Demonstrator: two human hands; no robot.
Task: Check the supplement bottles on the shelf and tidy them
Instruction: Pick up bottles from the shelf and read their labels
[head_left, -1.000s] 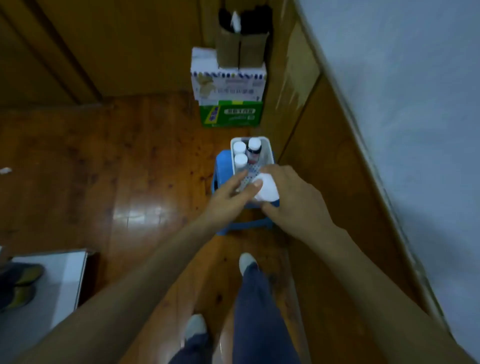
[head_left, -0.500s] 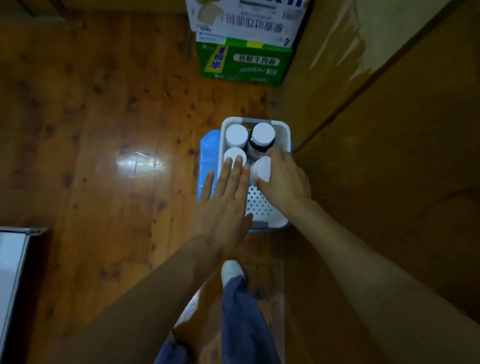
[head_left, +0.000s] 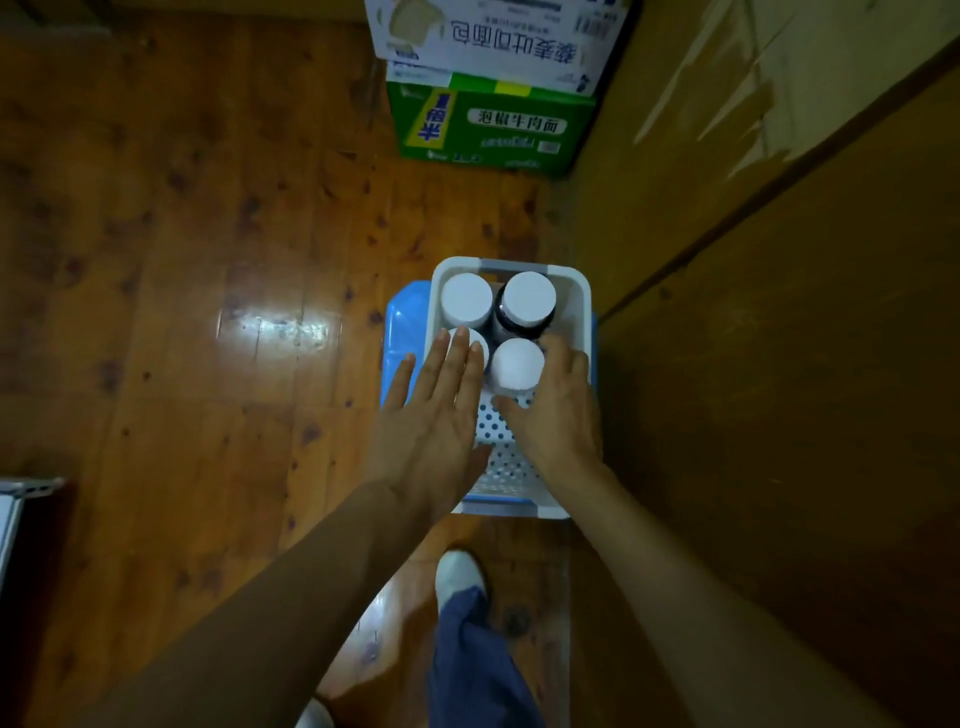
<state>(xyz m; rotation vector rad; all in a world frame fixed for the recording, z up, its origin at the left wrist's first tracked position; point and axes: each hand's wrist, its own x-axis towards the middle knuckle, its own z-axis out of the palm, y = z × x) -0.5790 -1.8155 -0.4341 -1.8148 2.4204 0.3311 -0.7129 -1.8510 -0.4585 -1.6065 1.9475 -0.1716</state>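
Gripping round white-capped bottle (head_left: 517, 364), right fingers (head_left: 563, 358) | left fingers (head_left: 457, 358) flat, straight | perforated plastic basket (head_left: 500, 460)

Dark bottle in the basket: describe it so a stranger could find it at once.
Near the green cardboard carton, a white perforated plastic basket holds four white-capped bottles. The dark bottle stands in the far right corner. It alone shows a dark body under its cap.

Wood plank floor (head_left: 208, 260), glossy, knotted. Blue stool (head_left: 405, 322) stands on it, just beside the wood panel (head_left: 779, 415) at right; white basket (head_left: 583, 312) on top. Green box (head_left: 493, 130) farther off on the floor, white box (head_left: 493, 41) stacked on it. White shoe (head_left: 457, 571) near the stool
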